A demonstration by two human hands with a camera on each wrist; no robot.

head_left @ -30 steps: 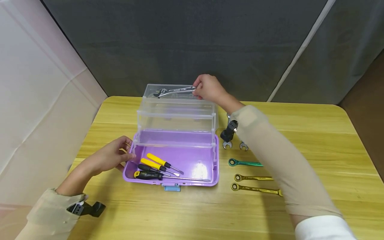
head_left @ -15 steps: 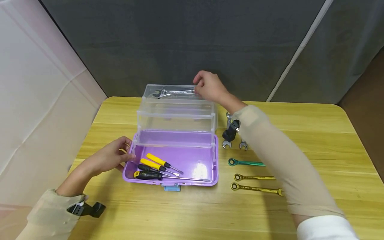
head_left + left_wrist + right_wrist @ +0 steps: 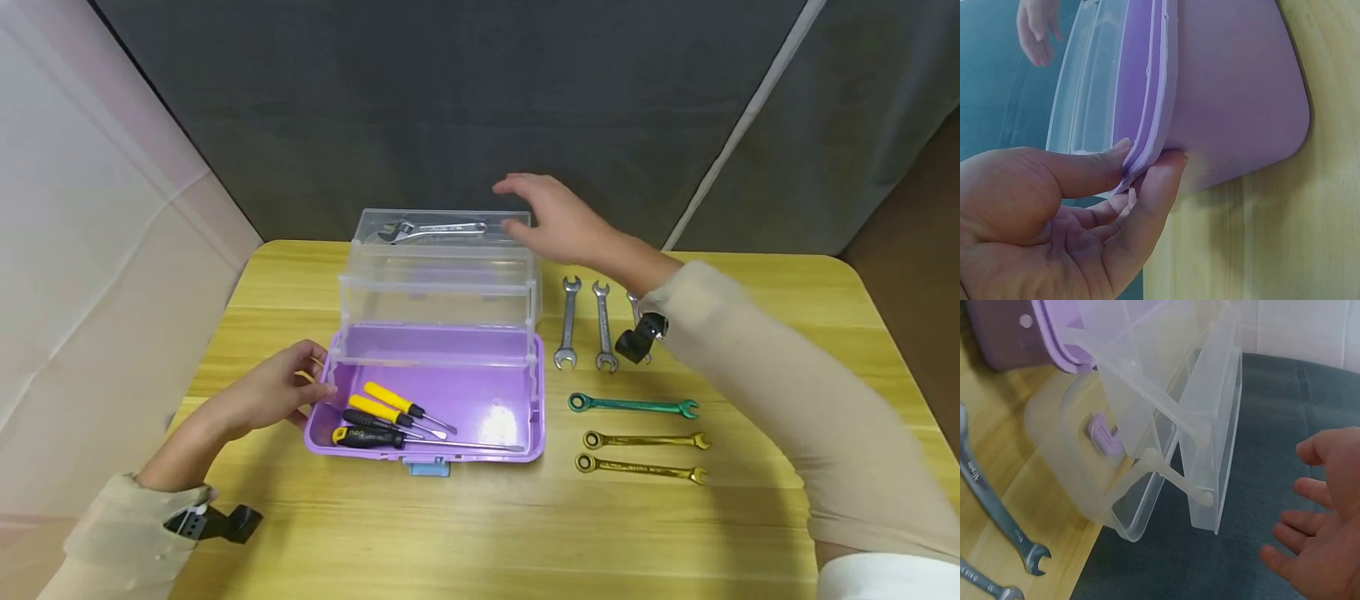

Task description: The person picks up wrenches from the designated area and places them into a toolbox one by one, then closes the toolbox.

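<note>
A purple toolbox (image 3: pixel 450 333) stands with its clear trays (image 3: pixel 442 267) raised and folded out at the back. My left hand (image 3: pixel 1085 212) pinches the box's left rim between thumb and fingers. In the upper clear tray lies a silver adjustable wrench (image 3: pixel 442 229). Close to that tray's right end is my right hand (image 3: pixel 566 221), its fingers spread and holding nothing; the right wrist view shows it apart from the tray. Inside the purple base rest several screwdrivers (image 3: pixel 386 408), with yellow or black handles, towards the left.
Right of the box lie silver open-end wrenches (image 3: pixel 603 325), the rightmost partly behind the right wrist's camera. Nearer the front are a green ratchet wrench (image 3: pixel 633 405) and two gold ratchet wrenches (image 3: pixel 645 469). A dark curtain (image 3: pixel 450 100) hangs behind the table.
The adjustable wrench has been let go and now lies in the upper tray. My right hand has opened and drawn away to the right. My left hand stays on the rim.
</note>
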